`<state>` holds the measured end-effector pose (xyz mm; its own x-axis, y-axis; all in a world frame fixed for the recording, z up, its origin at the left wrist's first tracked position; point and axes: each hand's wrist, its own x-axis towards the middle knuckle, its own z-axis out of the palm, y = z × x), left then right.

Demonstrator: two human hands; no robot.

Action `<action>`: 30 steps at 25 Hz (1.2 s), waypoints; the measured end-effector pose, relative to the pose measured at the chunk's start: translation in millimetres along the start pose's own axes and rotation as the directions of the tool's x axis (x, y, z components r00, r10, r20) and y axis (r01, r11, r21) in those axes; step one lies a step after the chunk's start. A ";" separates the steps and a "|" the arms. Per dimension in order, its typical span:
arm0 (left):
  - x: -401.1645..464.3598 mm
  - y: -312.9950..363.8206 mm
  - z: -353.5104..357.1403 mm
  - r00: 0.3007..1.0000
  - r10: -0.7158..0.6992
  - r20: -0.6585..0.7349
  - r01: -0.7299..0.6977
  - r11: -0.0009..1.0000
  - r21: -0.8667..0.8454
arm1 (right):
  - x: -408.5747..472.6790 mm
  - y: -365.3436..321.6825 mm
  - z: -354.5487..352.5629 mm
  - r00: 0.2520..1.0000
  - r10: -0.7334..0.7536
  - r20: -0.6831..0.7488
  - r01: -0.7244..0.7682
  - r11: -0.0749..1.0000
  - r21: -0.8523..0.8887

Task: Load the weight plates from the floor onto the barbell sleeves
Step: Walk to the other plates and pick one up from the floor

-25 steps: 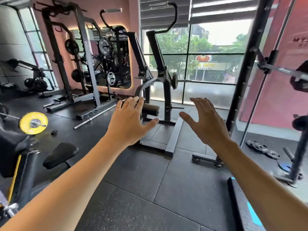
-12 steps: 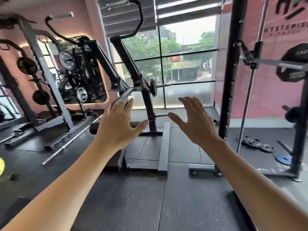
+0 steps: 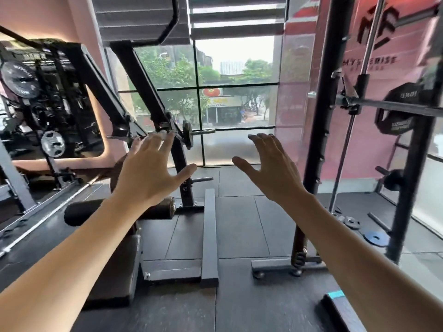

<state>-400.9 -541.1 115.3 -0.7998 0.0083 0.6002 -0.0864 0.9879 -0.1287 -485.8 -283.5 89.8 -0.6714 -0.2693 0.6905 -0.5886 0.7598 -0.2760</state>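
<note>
We see the left hand [image 3: 149, 173] and the right hand [image 3: 273, 168] both raised out in front at the ends of bare forearms, backs toward us, fingers spread and nearly straight, thumbs angled inward toward each other, with a clear gap between the two hands; neither one touches or holds anything. Behind the left hand stands a black lever machine [image 3: 143, 101] with slanted arms, a small plate on its side peg [image 3: 187, 135] and a padded roller [image 3: 119, 212] low near the floor, just past the left wrist. To the right of the right hand rises the black upright of a rack [image 3: 321, 130], and a barbell [image 3: 395, 109] sits across it at about head height, carrying a large black plate [image 3: 395, 111] on the part we can see. The weight plates on the floor [image 3: 350, 222] lie low at the right, beyond the right forearm and near the rack's foot: a few small grey ones, partly hidden by the arm, and a blue plate [image 3: 376, 238] just beside them on the dark rubber floor [image 3: 239, 224]. Both hands are well apart from these plates. Farther back a tall window [image 3: 237, 92] shows trees and a street, a pink wall [image 3: 374, 152] with dark lettering stands at the right, and a mirror [image 3: 48, 104] at the left reflects more racks and plates.
</note>
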 end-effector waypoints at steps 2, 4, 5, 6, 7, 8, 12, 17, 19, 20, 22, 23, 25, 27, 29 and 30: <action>37.4 -26.2 28.1 1.000 0.000 0.005 0.000 0.999 -0.036 | 35.7 3.7 27.1 0.999 0.038 -0.005 -0.038 0.999 -0.009; 80.3 -48.1 57.3 1.000 0.021 -0.009 -0.022 0.997 -0.072 | 75.0 9.0 54.6 0.998 0.059 -0.033 -0.059 0.998 -0.016; 100.7 -52.7 70.8 0.999 0.043 -0.015 -0.044 0.996 -0.079 | 90.9 12.9 65.5 0.997 0.069 -0.041 -0.070 0.997 -0.021; 120.1 -53.9 85.1 0.997 0.070 -0.016 -0.071 0.994 -0.084 | 105.0 17.4 75.9 0.996 0.082 -0.040 -0.083 0.996 -0.030; 137.1 -52.0 100.0 0.995 0.097 -0.022 -0.099 0.991 -0.094 | 116.8 24.1 86.8 0.995 0.093 -0.040 -0.094 0.995 -0.039; 156.7 -48.8 119.1 0.992 0.119 -0.030 -0.121 0.986 -0.117 | 131.2 33.9 99.2 0.994 0.101 -0.046 -0.104 0.993 -0.052; 225.1 -23.6 195.8 0.984 0.176 -0.020 -0.177 0.966 -0.190 | 181.6 87.6 147.5 0.989 0.136 -0.056 -0.141 0.986 -0.086; 321.5 10.8 298.2 0.974 0.228 0.014 -0.220 0.954 -0.202 | 242.9 188.3 220.2 0.980 0.197 -0.034 -0.199 0.978 -0.066; 374.6 28.1 336.1 0.970 0.237 0.048 -0.220 0.948 -0.228 | 277.5 236.8 245.3 0.969 0.245 0.001 -0.245 0.969 -0.043; 397.7 37.1 353.9 0.968 0.248 0.040 -0.232 0.944 -0.233 | 291.2 258.1 256.2 0.968 0.250 0.010 -0.249 0.967 -0.048; 443.1 55.9 387.8 0.965 0.261 0.036 -0.244 0.939 -0.243 | 320.4 300.2 277.8 0.965 0.260 0.026 -0.258 0.964 -0.065; 465.6 65.4 406.5 0.961 0.274 0.050 -0.253 0.934 -0.252 | 335.0 321.5 290.0 0.959 0.280 0.039 -0.277 0.958 -0.073; 498.5 78.1 442.1 0.954 0.293 0.066 -0.268 0.928 -0.259 | 356.4 356.3 315.4 0.948 0.310 0.076 -0.303 0.949 -0.087; 530.4 87.4 479.8 0.948 0.310 0.080 -0.278 0.922 -0.271 | 374.9 389.2 342.2 0.938 0.333 0.099 -0.324 0.941 -0.099; 566.4 95.9 521.4 0.940 0.328 0.092 -0.288 0.909 -0.302 | 394.3 424.6 371.5 0.926 0.361 0.105 -0.351 0.930 -0.107; 584.3 99.5 541.5 0.938 0.335 0.085 -0.294 0.903 -0.314 | 404.3 441.0 384.4 0.920 0.376 0.108 -0.364 0.924 -0.113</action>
<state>-1198.5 -521.8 25.8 -0.8301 0.3258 0.4525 0.3437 0.9380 -0.0448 -1189.8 -284.7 -9.8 -0.8879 -0.0260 0.4593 -0.2483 0.8676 -0.4309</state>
